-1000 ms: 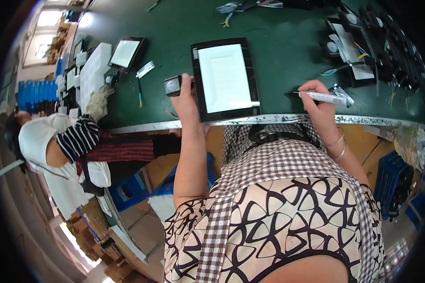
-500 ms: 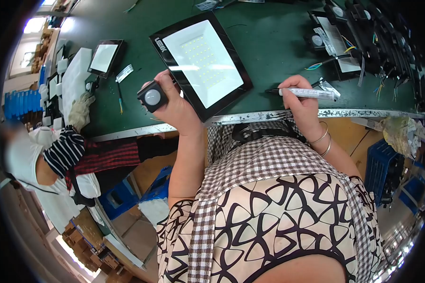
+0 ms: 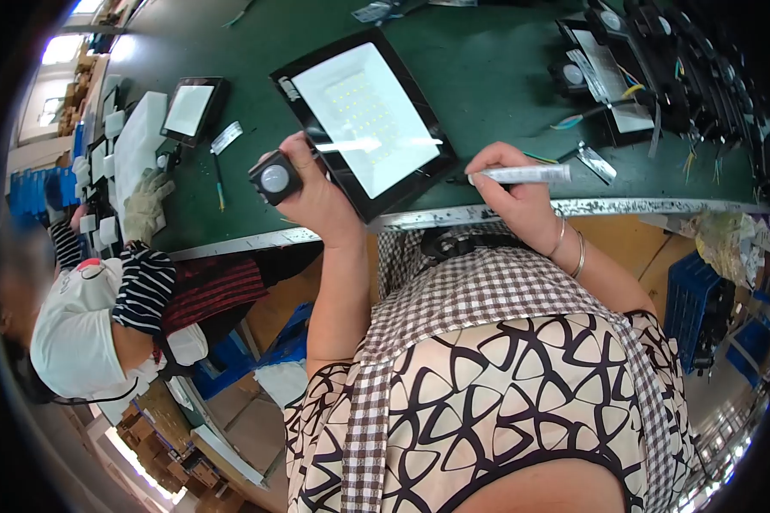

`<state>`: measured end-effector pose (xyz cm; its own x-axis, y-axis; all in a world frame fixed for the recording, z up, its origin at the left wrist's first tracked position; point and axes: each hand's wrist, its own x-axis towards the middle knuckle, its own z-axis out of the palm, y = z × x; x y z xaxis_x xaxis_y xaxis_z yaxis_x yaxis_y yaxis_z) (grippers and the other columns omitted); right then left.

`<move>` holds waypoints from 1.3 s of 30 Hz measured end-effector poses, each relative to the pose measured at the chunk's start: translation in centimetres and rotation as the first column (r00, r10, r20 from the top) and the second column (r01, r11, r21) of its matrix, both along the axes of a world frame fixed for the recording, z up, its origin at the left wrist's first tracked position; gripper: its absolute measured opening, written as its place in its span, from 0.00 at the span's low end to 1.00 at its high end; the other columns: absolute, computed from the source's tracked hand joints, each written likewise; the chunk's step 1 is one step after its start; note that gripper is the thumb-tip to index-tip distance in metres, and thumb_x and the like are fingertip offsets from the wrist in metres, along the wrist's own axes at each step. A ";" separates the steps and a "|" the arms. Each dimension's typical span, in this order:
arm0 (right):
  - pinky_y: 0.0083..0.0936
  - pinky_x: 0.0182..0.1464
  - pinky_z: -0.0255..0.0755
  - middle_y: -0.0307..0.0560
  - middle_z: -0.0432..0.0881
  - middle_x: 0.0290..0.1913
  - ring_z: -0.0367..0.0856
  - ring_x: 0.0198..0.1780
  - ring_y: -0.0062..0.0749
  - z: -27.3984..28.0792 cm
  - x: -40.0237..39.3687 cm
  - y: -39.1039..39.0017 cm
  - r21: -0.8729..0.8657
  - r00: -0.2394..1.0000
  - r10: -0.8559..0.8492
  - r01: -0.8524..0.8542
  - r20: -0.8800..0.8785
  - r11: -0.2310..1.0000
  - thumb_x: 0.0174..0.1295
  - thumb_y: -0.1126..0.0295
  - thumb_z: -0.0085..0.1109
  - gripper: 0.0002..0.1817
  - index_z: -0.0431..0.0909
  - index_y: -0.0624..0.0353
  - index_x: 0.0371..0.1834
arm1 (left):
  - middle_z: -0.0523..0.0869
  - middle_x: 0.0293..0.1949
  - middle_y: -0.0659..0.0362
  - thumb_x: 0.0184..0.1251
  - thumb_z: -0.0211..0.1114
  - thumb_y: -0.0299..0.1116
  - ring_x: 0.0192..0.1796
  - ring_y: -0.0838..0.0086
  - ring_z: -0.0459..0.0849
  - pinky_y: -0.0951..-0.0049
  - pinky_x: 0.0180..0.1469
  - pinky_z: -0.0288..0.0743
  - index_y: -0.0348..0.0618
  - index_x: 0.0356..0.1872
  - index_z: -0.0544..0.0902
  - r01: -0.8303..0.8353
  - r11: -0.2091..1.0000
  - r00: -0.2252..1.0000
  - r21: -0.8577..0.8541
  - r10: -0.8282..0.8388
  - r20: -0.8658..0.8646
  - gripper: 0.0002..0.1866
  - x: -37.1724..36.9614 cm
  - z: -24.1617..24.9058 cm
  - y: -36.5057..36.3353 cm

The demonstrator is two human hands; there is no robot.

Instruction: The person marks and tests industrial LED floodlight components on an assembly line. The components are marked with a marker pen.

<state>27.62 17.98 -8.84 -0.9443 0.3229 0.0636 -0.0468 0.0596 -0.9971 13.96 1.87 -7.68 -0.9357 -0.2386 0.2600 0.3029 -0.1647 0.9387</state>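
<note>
A black-framed LED floodlight [image 3: 359, 111] is tilted over the near edge of the bench, its glass face up and yellow LEDs showing behind it. My left hand [image 3: 327, 203] grips it at its lower left side, with fingers around the black motion sensor [image 3: 275, 178] that sticks out there. Some of those fingers are hidden behind the sensor and the frame. Pinched in my right hand [image 3: 520, 201] is a white marker pen [image 3: 530, 174], uncapped, its dark tip pointing left, close to the floodlight's lower right corner.
Several black floodlights with sensors and loose wires [image 3: 659, 85] are stacked at the right. A silver label strip [image 3: 595, 162] lies near my right hand. Another floodlight [image 3: 190, 109] lies left, beside white foam [image 3: 141, 124]. A co-worker's gloved hand [image 3: 148, 203] is at the left bench edge.
My right hand has moved left with the marker pen, closer to the floodlight. The floodlight has shifted slightly in my left hand. The co-worker at left has shifted posture.
</note>
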 end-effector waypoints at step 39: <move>0.15 0.27 0.65 0.33 0.73 0.22 0.70 0.23 0.14 2.1 -12.1 2.0 0.103 0.997 -0.083 0.082 0.004 0.991 0.56 0.70 0.56 0.04 0.74 0.59 0.30 | 0.79 0.30 0.65 0.62 0.64 0.36 0.29 0.84 0.75 0.82 0.31 0.69 0.44 0.35 0.76 0.655 0.750 0.580 0.088 -0.574 0.578 0.08 -2.7 -0.2 -1.5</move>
<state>15.56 19.97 -6.78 -0.9155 0.3916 0.0924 -0.0290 0.1649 -0.9859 11.30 0.40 -7.91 -0.8247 0.4433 -0.3511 -0.3868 0.0107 0.9221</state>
